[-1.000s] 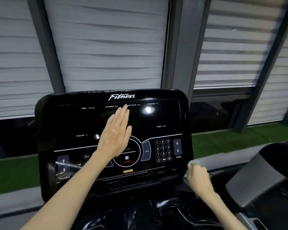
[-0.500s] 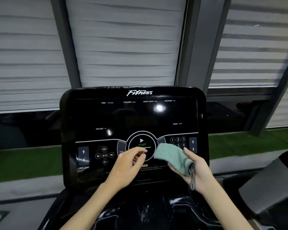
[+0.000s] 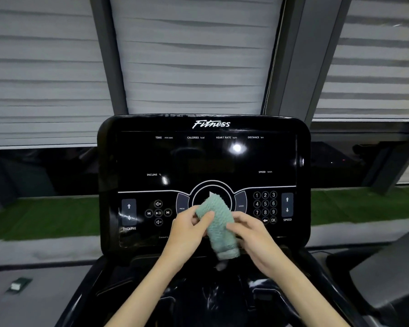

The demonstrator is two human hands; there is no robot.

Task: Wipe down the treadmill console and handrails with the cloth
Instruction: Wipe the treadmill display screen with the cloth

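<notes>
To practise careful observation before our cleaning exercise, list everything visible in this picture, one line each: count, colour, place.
treadmill console: one, glossy black, centre, screen dark
cloth: one, pale green, in front of the console's lower centre
window blinds: three panels, whitish grey, behind the console
window posts: two, grey, between the blinds
grass-like strip: one, green, below the windows
small object: one, dark green, floor at lower left, too blurred to name
neighbouring machine: one, grey and black, lower right
left hand: one, pinches the cloth
right hand: one, grips the cloth
</notes>
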